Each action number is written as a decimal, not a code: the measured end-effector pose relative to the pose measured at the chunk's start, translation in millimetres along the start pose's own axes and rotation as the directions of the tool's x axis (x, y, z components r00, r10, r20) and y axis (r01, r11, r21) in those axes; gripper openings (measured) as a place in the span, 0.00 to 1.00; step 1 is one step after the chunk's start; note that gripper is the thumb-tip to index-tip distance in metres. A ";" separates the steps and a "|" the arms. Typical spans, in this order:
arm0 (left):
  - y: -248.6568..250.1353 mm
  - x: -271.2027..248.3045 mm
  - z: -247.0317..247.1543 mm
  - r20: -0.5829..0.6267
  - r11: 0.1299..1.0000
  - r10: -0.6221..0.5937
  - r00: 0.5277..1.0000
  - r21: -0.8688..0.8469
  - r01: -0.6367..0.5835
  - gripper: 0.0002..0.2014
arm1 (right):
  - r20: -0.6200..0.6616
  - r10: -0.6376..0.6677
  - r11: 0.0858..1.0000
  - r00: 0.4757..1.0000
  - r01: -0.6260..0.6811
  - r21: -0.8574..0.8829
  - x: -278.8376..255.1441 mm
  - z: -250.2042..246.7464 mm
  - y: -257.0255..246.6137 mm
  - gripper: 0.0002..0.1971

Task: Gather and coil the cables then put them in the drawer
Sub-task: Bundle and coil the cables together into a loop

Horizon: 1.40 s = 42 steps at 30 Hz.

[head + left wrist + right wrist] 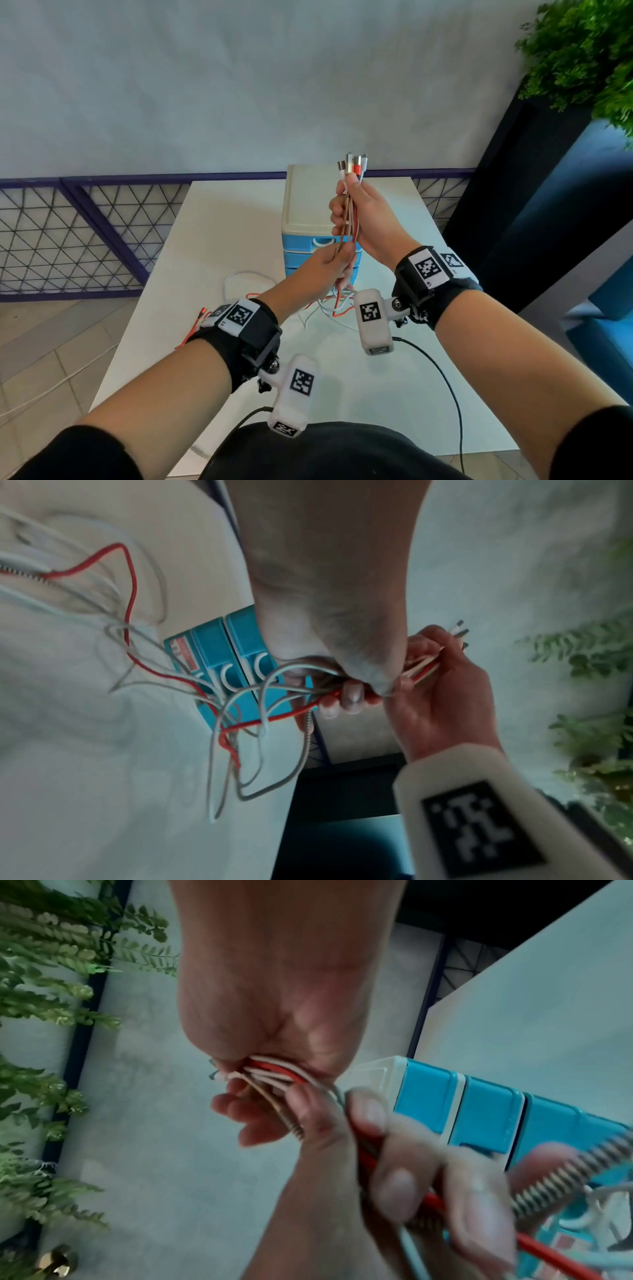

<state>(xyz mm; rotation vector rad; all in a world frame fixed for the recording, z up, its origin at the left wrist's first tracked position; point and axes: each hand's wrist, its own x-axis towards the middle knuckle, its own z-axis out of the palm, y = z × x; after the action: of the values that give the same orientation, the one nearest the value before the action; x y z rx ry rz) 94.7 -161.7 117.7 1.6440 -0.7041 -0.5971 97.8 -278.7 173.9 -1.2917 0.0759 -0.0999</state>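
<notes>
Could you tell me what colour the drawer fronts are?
Bright blue plastic drawer fronts with white handles, clearest in the right wrist view.

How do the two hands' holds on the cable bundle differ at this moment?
The right hand grips the cable bundle high up, just under the plug ends; the left hand holds it lower down. Beyond the right hand only the short plug ends show; below the left hand the loose lengths trail onto the white table. Both have fingers curled round the same cables, in front of the blue drawer unit.

Both hands [363, 212] grip the cables [350, 219] above the drawer unit [305, 212].
</notes>
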 end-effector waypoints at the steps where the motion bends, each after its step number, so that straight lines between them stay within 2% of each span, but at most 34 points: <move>1: 1.2 1.2 0.4 0.005 1.000 -0.011 1.000 -0.023 0.011 0.18 | -0.006 -0.006 1.000 1.000 0.006 -0.030 -0.8 0.0 -0.2 0.15; 4: 2.8 3.1 4.7 0.032 1.000 -0.003 0.999 -0.017 0.004 0.16 | -0.005 -0.019 0.988 1.000 0.018 -0.153 -2.2 1.0 -0.4 0.16; 7: -6.6 2.3 4.9 0.034 0.991 -0.007 0.999 0.136 0.002 0.14 | 0.012 -0.025 0.977 1.000 0.027 -0.214 -2.6 1.7 -2.6 0.16; 14: -18.1 -4.1 -2.8 0.061 0.952 -0.037 0.997 0.306 0.016 0.12 | 0.002 0.002 0.980 1.000 -0.001 -0.197 -3.3 4.0 -12.7 0.17; 16: -26.6 -4.3 -4.2 0.067 0.937 -0.084 0.994 0.344 0.056 0.07 | -0.013 -0.002 0.983 1.000 -0.001 -0.184 -3.8 4.8 -15.4 0.17; 19: -38.2 -2.7 -6.9 0.053 0.913 -0.159 0.986 0.387 0.126 0.11 | -0.028 -0.007 0.987 1.000 0.002 -0.158 -5.8 8.1 -16.5 0.17; 21: -43.2 -2.2 -10.0 0.050 0.900 -0.160 0.986 0.417 0.125 0.02 | -0.039 -0.008 0.990 0.999 0.003 -0.144 -6.7 9.8 -16.7 0.17; 26: -54.6 -3.9 -17.0 0.059 0.858 -0.203 0.977 0.492 0.149 0.10 | -0.064 0.003 0.991 0.998 -0.012 -0.137 -8.2 7.9 -13.4 0.17; 32: -72.1 -13.6 -23.7 0.050 0.803 -0.223 0.974 0.576 0.154 0.10 | -0.102 -0.022 0.995 0.995 0.012 -0.097 -9.7 7.1 -11.2 0.16; 35: -94.9 -26.3 -35.6 -0.005 0.751 -0.292 0.956 0.618 0.232 0.08 | -0.132 -0.057 0.998 0.990 0.053 -0.031 -5.9 3.1 -25.4 0.16; 37: -111.8 -32.2 -46.2 -0.015 0.705 -0.264 0.964 0.679 0.204 0.10 | -0.149 -0.077 0.997 0.986 0.074 -0.028 -4.4 0.7 -34.2 0.15; 40: -123.3 -39.3 -59.7 -0.021 0.510 -0.315 0.949 0.839 0.188 0.07 | -0.127 -0.094 0.994 0.987 0.087 -0.059 -3.7 0.2 -40.7 0.16; 42: -126.6 -38.4 -69.9 -0.068 0.437 -0.332 0.941 0.873 0.218 0.05 | -0.099 -0.073 0.992 0.992 0.062 -0.106 -4.4 0.6 -42.2 0.16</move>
<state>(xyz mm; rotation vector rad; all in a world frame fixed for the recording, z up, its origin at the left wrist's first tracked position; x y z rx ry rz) 134.4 -70.5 5.8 2.7724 -0.9072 -0.5960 92.2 -289.1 214.6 -1.3922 0.1269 -0.2229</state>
